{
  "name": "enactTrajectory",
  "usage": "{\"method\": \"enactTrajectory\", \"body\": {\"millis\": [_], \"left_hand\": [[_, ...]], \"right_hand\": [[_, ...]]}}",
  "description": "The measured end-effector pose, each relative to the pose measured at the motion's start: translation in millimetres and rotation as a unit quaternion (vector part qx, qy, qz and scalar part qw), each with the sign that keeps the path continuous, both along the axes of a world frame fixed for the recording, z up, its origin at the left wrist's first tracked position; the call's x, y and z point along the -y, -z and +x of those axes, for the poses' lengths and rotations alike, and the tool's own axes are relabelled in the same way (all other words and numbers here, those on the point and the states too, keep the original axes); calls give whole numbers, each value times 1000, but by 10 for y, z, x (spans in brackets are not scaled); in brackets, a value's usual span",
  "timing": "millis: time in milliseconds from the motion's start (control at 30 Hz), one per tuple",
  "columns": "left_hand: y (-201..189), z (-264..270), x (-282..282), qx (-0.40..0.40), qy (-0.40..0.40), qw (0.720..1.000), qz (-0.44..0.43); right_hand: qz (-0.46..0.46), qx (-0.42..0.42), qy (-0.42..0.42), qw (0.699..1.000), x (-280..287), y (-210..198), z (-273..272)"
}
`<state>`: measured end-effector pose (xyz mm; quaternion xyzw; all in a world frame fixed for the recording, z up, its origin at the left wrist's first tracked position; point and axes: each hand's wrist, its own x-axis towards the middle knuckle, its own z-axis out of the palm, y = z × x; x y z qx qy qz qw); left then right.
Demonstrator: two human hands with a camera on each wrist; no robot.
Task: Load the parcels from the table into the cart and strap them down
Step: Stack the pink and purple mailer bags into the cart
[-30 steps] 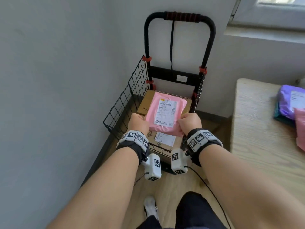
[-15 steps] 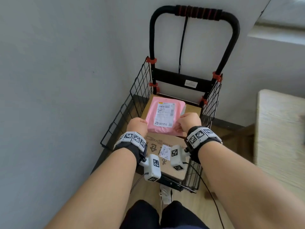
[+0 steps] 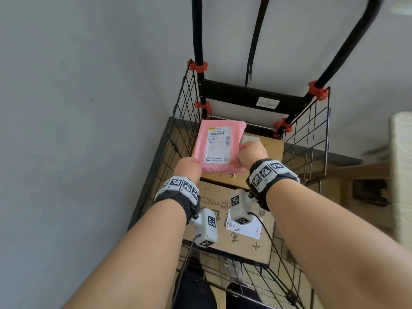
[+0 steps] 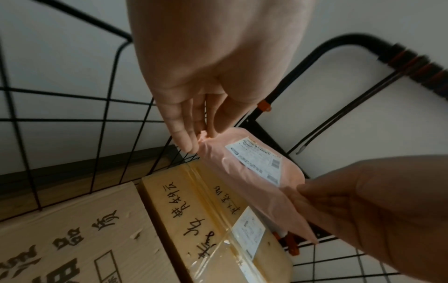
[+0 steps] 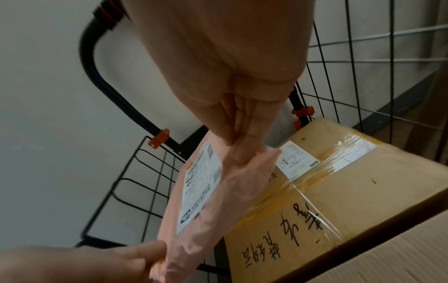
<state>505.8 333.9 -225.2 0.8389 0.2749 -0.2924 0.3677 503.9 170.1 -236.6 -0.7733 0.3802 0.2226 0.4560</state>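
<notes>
A pink parcel with a white label is held over the black wire cart. My left hand pinches its near left corner, and my right hand pinches its near right corner. Below the parcel lies a taped cardboard box with handwriting at the back of the cart. I cannot tell whether the parcel's far end touches that box. A larger cardboard box fills the front of the cart. A black strap hangs from the cart's handle.
The cart stands against a grey wall on the left. The wire side panels rise on both sides of the boxes. A blurred pale table edge shows at the far right, over a wooden floor.
Both hands carried the pink parcel forward and down into the cart, over the rear box. My head moved closer over the cart, and the table slid out to the right.
</notes>
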Motion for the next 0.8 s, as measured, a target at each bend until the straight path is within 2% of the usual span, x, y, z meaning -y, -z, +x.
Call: {"method": "enactTrajectory", "body": {"millis": [100,200,333,500,600,800], "left_hand": [[229,118,-66,37,117,992,30],[528,238,-128,58,161,984,44],[900,441,-108,38,222,972,72],[1158,629,-76,10,239,968,78],[1249,698,-99,3,244,967,71],[1216,718,-197,-38,290,952,91]], "right_hand": [[-38,-39,-16,998,-50,349,279],[-32,-69,-4,997,-70,682,484],[-13,-85,-11,996,-112,990,703],[-49,-123,-37,990,-136,1264,885],[-71,-141,-119,980,-229,1352,940],[-87,-134,-191,969,-356,1316,890]]}}
